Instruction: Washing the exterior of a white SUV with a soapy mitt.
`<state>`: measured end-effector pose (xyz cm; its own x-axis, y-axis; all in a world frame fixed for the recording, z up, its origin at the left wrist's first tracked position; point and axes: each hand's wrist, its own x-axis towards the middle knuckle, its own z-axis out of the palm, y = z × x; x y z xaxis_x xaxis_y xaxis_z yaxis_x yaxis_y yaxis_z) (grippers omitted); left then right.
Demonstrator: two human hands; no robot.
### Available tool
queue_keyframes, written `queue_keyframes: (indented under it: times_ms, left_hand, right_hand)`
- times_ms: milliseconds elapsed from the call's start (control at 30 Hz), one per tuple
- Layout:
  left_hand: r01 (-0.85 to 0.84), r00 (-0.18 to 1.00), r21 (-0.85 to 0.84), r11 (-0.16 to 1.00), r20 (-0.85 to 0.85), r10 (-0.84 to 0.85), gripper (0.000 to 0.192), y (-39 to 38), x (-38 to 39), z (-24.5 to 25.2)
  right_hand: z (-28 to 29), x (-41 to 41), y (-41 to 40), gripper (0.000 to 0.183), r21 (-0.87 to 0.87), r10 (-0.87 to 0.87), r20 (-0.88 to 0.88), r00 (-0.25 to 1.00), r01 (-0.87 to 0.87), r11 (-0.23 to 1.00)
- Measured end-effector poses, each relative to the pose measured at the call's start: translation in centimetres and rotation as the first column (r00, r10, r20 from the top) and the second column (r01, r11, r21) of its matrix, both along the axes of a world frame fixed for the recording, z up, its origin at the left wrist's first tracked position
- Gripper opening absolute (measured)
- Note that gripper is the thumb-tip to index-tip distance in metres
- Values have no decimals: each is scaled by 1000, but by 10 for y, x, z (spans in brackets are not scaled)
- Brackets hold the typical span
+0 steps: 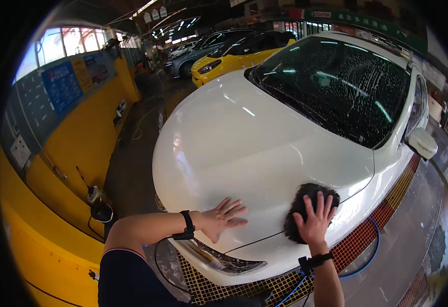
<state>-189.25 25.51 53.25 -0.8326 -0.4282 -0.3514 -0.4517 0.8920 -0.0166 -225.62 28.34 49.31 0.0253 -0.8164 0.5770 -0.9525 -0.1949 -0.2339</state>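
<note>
A white car stands before me, its bonnet (243, 153) filling the middle of the view. My left hand (224, 220) lies flat with spread fingers at the front of the bonnet, above the headlight (228, 259), and holds nothing. Under my right hand (317, 218) is a dark, fluffy wash mitt or pad (300, 207), pressed on the bonnet near the wing; my fingers are spread over its top. Drops and streaks of water or suds cover the windscreen (335, 84). Both wrists wear black straps.
Yellow and red floor grating (356, 245) runs below the car, with a blue hose (377, 238) curving across it. To the left are a yellow wall (82, 153) and a dark container (101, 211). A yellow car (235, 57) stands behind; the white wing mirror (422, 143) sticks out at right.
</note>
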Motion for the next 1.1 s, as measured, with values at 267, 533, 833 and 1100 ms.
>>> queue_keyframes:
  times_ms: [267, 533, 833, 1100]
  left_hand:
    - [-426, 903, 326, 844, 101, 417, 151, -4, -92, 42]
    - [-386, 919, 255, 886, 28, 393, 152, -86, -278, 63]
    - [-556, 830, 81, 828, 122, 545, 153, -159, -509, 82]
    - [-651, 759, 74, 755, 65, 648, 150, -158, -528, 83]
  right_hand:
    - [2, -181, -113, 63, -43, -329, 153, 932, 339, 940]
    - [35, -209, -106, 69, -48, 142, -55, 988, -144, 988]
    - [37, -466, -245, 68, -27, 129, -3, 992, -129, 991]
    - [18, -551, -329, 78, 42, -361, 464, 809, 386, 921]
